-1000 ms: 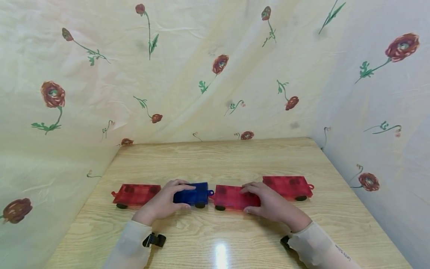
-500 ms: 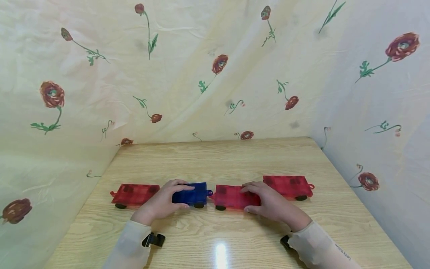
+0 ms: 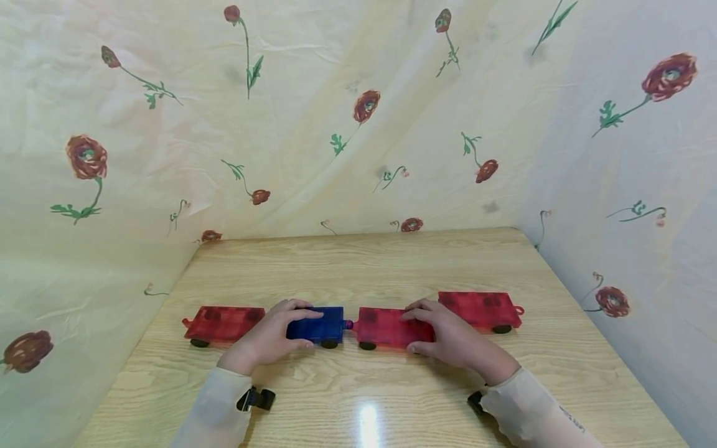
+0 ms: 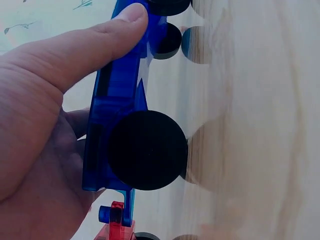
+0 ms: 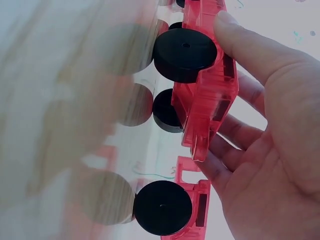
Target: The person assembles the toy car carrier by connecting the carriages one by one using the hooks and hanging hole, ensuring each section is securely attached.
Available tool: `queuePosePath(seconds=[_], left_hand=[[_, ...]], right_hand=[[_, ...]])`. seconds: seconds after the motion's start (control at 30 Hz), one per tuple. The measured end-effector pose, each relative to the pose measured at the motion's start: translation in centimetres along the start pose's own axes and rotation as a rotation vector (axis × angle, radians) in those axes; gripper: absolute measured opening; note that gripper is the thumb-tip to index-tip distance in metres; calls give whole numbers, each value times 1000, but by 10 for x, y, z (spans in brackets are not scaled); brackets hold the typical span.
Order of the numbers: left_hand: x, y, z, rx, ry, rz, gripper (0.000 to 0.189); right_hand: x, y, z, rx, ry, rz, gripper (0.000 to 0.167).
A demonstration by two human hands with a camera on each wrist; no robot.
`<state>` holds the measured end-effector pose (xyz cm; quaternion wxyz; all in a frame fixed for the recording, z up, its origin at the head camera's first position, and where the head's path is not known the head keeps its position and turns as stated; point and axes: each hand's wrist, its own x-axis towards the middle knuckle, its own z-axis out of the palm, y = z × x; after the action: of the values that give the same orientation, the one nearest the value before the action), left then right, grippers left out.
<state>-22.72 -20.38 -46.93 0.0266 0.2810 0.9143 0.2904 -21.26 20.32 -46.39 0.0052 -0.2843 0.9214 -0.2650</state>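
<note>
In the head view, my left hand (image 3: pixel 269 336) grips a translucent blue toy train car (image 3: pixel 322 325) from above, thumb on the near side and fingers on the far side. My right hand (image 3: pixel 450 341) holds a red toy train car (image 3: pixel 383 326) the same way. The couplings of these two cars overlap between the hands. Left of the blue car is another red car (image 3: pixel 226 322), partly behind my left hand. The left wrist view shows its red coupling (image 4: pixel 116 212) at the blue car's peg. Black wheels (image 5: pixel 185 55) show under the held red car.
A further red car (image 3: pixel 476 310) stands behind my right hand, set back from the row and apart from the held red car. The wood-grain table (image 3: pixel 358 261) ends at flower-patterned cloth (image 3: pixel 313 137) at the back and sides.
The blue car and the left red car have shifted slightly left with my left hand. The blue car's right coupling now overlaps the red one more closely. My right hand has barely moved.
</note>
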Motion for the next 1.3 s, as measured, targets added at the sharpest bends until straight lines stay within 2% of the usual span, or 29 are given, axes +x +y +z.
queuePosePath(seconds=[0.3, 0.6, 0.73, 0.97, 1.3], left_hand=[[1, 0, -1, 17, -15, -41, 61], [2, -1, -1, 17, -16, -30, 60], [2, -1, -1, 4, -14, -31, 60], [1, 0, -2, -22, -17, -74, 60], [4, 8, 0, -71, -8, -63, 67]], right_hand=[[-1, 2, -1, -13, -6, -6, 50], [-2, 3, 0, -10, 6, -4, 51], [-2, 5, 1, -11, 12, -12, 51], [-2, 4, 0, -15, 9, -9, 52], [-2, -1, -5, 21, 21, 18, 49]])
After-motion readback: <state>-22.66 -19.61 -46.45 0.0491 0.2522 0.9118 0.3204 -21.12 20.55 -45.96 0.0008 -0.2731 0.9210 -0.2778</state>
